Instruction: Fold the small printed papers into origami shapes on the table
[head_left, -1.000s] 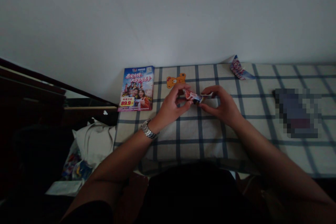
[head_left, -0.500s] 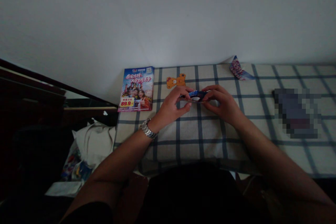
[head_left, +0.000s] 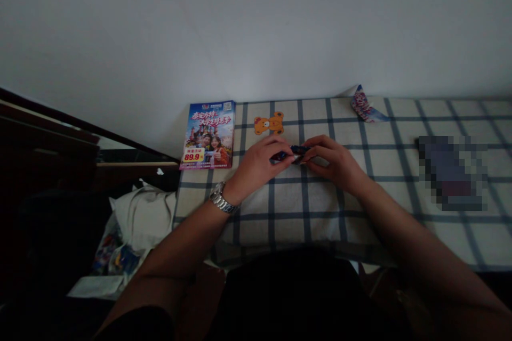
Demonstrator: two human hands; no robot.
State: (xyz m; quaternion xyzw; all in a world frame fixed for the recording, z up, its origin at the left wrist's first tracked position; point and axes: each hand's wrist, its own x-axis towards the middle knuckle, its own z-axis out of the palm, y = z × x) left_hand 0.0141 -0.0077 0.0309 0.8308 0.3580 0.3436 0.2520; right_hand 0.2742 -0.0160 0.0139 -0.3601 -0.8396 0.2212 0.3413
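Head view, small folded paper [head_left: 299, 149], dark blue with a pale patch, long axis running left to right, left hand [head_left: 259, 164] and right hand [head_left: 339, 164] pinching its opposite ends.

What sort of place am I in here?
Likely a home or dormitory room: a plaid cloth with a cartoon teddy bear picture on it lies beside a plain wall.

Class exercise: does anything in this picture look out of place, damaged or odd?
Two things. Right of the hands, a dark object on the checked cloth is blurred into blocks, hiding its details. Near the wall, a printed paper looks bent or folded, unlike the flat leaflet stack. I see no spill.
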